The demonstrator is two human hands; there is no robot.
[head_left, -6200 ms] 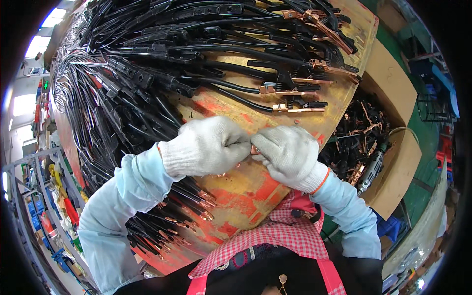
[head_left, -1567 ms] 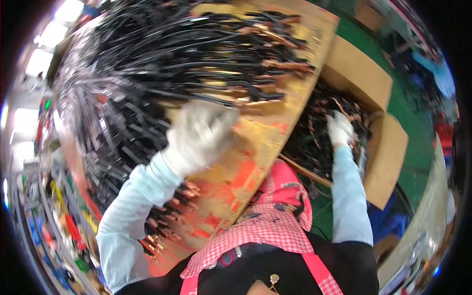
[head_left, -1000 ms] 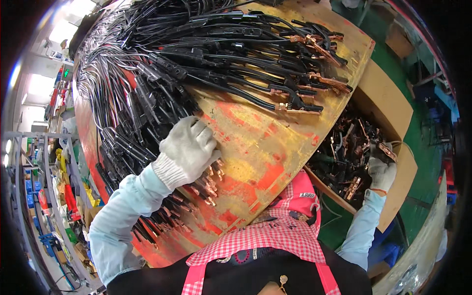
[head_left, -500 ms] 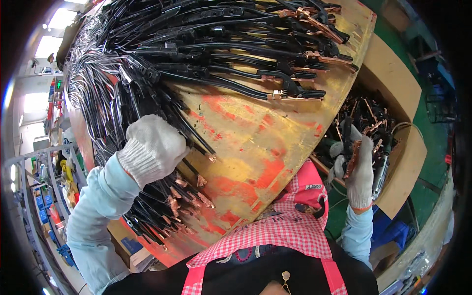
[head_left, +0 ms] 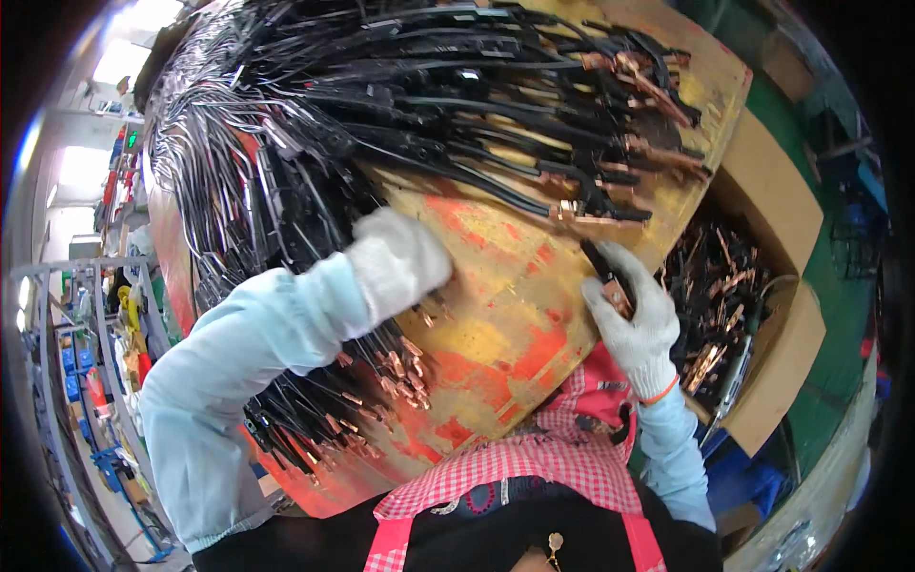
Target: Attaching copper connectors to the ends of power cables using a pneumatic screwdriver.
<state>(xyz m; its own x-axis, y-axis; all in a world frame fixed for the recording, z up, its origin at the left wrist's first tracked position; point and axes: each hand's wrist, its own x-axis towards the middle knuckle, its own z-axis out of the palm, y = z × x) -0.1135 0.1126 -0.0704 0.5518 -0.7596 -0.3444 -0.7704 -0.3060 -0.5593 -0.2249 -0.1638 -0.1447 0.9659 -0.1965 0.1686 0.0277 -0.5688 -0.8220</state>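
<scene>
My left hand (head_left: 400, 262), in a white knitted glove, is curled over the loose cable ends on the table; motion blurs it, and whatever its fingers hold is hidden. In my right hand (head_left: 639, 319), gloved too, is a black clamp (head_left: 610, 272) with a copper-coloured jaw, gripped between thumb and fingers above the table's right edge. Black cables (head_left: 286, 205) fan over the table, several of their bare copper ends (head_left: 405, 377) lying below my left hand. Farther off, finished-looking cables end in black clamps with copper jaws (head_left: 600, 214).
The worn yellow and red tabletop (head_left: 477, 353) slants away from me. Right of it stands an open cardboard box (head_left: 777, 367) full of black and copper clamp parts (head_left: 715, 276), with a slim metal tool (head_left: 739, 367) along its side. A metal rack (head_left: 57, 334) is at far left.
My right hand has come out of the box, leftward to the table edge, carrying the clamp. My left hand has moved right across the cables, and the whole view has shifted slightly.
</scene>
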